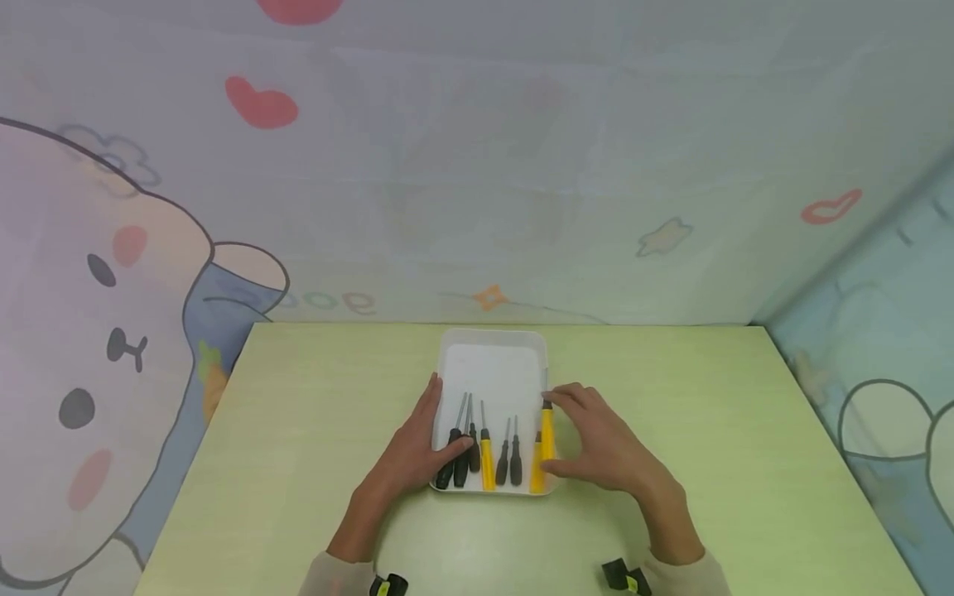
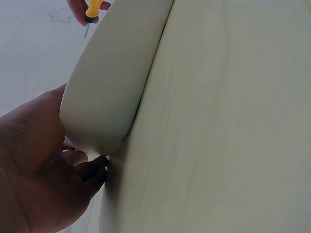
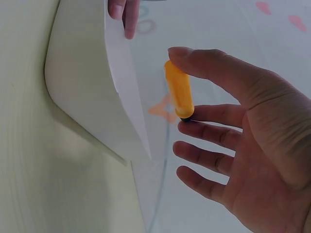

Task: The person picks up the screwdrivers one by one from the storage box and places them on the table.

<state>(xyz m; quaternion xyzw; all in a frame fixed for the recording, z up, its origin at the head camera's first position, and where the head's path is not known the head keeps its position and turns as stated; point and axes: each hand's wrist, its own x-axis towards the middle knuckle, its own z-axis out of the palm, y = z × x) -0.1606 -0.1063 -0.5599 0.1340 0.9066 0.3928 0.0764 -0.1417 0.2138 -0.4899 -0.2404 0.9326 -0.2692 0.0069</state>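
Observation:
A white tray holds a row of screwdrivers with their shafts pointing away from me. My left hand grips the tray's left side, its thumb over the rim; the left wrist view shows curled fingers at the outer wall. Between thumb and forefinger, my right hand pinches a yellow screwdriver by its handle, above the tray's right edge. The other fingers of that hand are spread. Another yellow screwdriver lies just left of it, partly covered.
Also in the tray are a yellow screwdriver, several black-handled screwdrivers at the left and two small dark ones in the middle. The tray stands on a pale green table, with a printed cloth behind.

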